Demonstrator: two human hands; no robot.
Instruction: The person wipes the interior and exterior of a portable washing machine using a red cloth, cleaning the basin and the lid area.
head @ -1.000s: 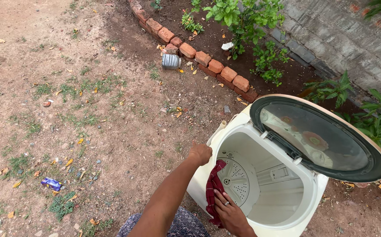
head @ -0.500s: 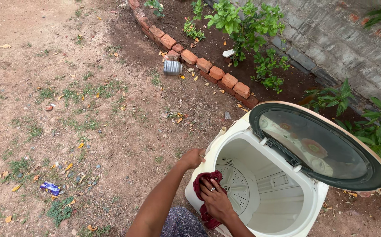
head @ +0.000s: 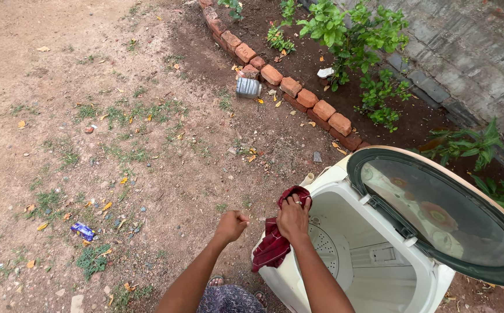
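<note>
The right hand is pressed, fingers curled together, on a dark red cloth at the front left rim of a white top-loading washing machine. A ring is seen on one finger. The cloth is bunched under the hand on the rim, and its lower part hangs down the outer front wall of the machine. The left hand is closed into a loose fist just left of the cloth, held in the air over the bare ground, apart from the machine and holding nothing that can be seen.

Inside the tub, a perforated white pulsator disc is seen at the bottom. The round lid, dark-rimmed with a clear window, is swung open to the right.

The machine is set on dry, reddish soil scattered with grass tufts and yellow leaves. A blue wrapper lies on the ground well to the left. A slanting row of red bricks edges a bed of green plants farther off, with a metal can lying beside the bricks. A grey stone wall is seen behind the plants
</note>
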